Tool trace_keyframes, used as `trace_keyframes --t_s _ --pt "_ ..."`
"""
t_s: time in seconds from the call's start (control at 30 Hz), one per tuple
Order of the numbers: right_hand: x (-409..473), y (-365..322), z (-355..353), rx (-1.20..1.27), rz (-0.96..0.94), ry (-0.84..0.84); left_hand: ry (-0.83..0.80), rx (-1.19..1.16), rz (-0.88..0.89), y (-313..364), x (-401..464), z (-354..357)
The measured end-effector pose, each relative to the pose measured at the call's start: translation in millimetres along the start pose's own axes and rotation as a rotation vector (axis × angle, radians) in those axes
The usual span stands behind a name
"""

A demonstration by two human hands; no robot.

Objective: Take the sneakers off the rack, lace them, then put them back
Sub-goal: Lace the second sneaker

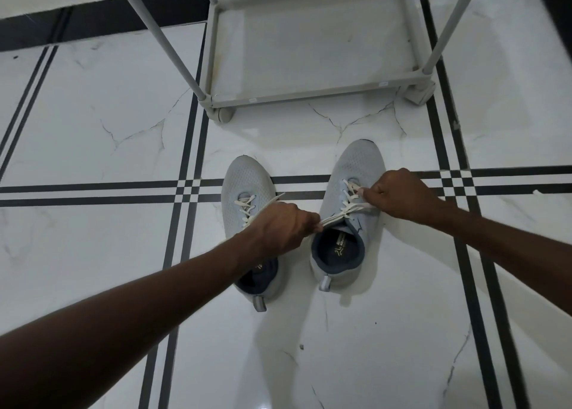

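Note:
Two light grey sneakers with dark blue linings stand side by side on the floor, toes pointing away from me. The left sneaker [244, 179] has its white laces threaded; my forearm covers part of its opening. Over the right sneaker [356, 164], my left hand [278, 229] pinches one end of its white lace [337, 216] and pulls it leftward. My right hand [399, 195] grips the other lace end at the shoe's right side, near the upper eyelets.
The grey shoe rack [309, 96] stands just beyond the sneakers, its bottom shelf bare, with upright poles and small feet. The floor is white marble tile [93, 130] with black stripe borders. A dark wall base runs along the top.

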State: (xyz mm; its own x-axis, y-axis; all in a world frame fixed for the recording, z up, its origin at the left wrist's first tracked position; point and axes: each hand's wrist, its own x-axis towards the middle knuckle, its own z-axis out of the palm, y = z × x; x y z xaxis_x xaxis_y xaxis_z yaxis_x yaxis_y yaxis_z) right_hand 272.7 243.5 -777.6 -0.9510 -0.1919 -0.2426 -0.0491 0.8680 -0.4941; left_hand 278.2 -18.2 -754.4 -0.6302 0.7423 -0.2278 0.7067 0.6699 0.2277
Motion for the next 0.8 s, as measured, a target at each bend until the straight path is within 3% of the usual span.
trace_keyframes --t_s 0.1,0.23,0.43,0.63,0.8 --pt "-8 2 7 -0.254 -0.148 0.084 -0.071 -0.035 -0.015 -2 -3 -2" --pt "-14 3 7 -0.354 -0.211 0.107 -0.029 -0.006 -0.029 -1 1 -7" --pt "-34 -5 4 -0.282 -0.234 0.132 0.120 -0.045 -0.116 20 7 -7" --pt "-35 -22 17 -0.262 -0.363 0.162 0.073 0.085 -0.140 51 6 -5" --pt "-37 -20 17 -0.292 -0.289 0.103 0.004 0.212 -0.229 58 3 -12"
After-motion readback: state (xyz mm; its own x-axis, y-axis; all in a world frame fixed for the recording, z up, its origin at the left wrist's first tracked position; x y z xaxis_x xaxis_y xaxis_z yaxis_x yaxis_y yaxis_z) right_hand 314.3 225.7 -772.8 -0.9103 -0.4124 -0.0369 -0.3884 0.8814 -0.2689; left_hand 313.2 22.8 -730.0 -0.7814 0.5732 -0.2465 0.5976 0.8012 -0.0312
